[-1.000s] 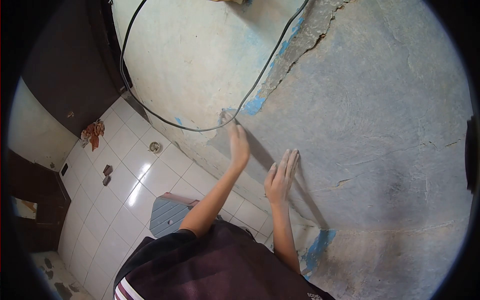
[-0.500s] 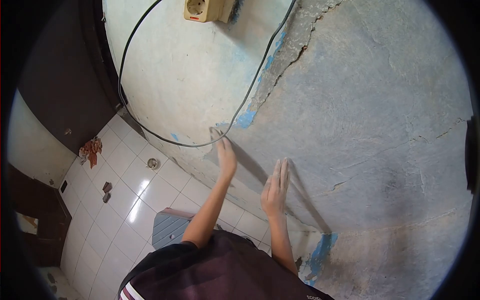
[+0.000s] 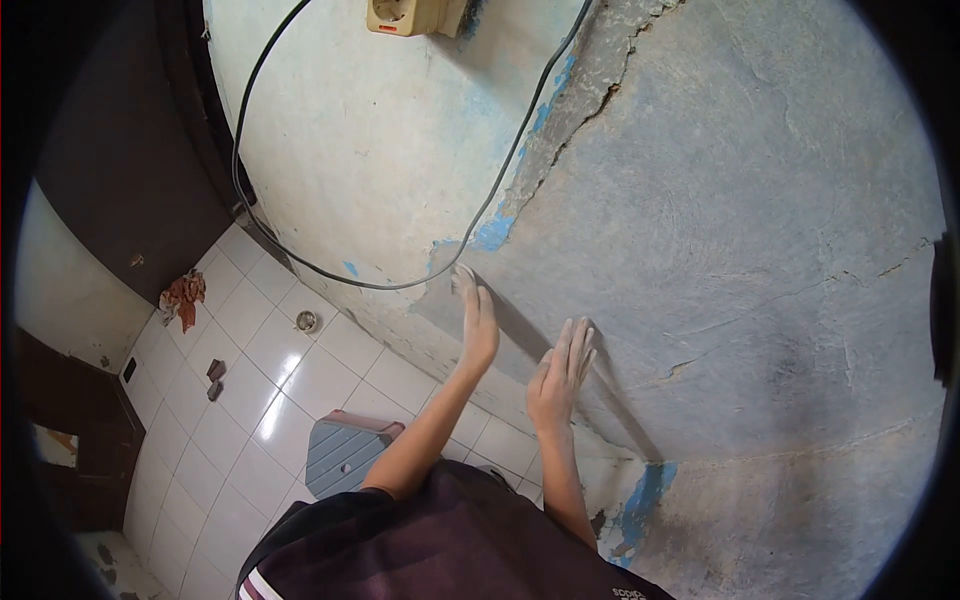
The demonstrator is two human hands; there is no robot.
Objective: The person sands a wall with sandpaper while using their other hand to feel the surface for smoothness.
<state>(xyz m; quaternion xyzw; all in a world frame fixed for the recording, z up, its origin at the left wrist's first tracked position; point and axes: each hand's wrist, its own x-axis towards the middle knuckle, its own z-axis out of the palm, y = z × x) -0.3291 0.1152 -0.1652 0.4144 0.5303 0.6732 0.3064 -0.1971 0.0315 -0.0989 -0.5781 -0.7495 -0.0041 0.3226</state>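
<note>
My left hand (image 3: 478,325) is raised against the lower part of the grey plastered wall (image 3: 720,220), near the cable's low loop, with its dusty fingers stretched out. To its right, my right hand (image 3: 558,385) has whitish, extended fingers, slightly apart, against the same wall. A long, straight grey-brown strip (image 3: 625,420) runs diagonally from near my left fingertips, past my right hand, to a blue paint patch (image 3: 645,505). Whether it is a thin bar or a shadow I cannot tell. No object shows gripped in either hand.
A black cable (image 3: 240,130) loops over the pale wall (image 3: 340,150) below a socket box (image 3: 405,15). A grey stool (image 3: 340,455) stands on the white tiled floor (image 3: 215,440), with a small round container (image 3: 306,321), brown pieces (image 3: 215,370) and a reddish cloth (image 3: 183,298) farther off.
My left hand has shifted right along the wall, a little away from the cable. My right hand's fingers have spread slightly, and the hand has moved a little to the right.
</note>
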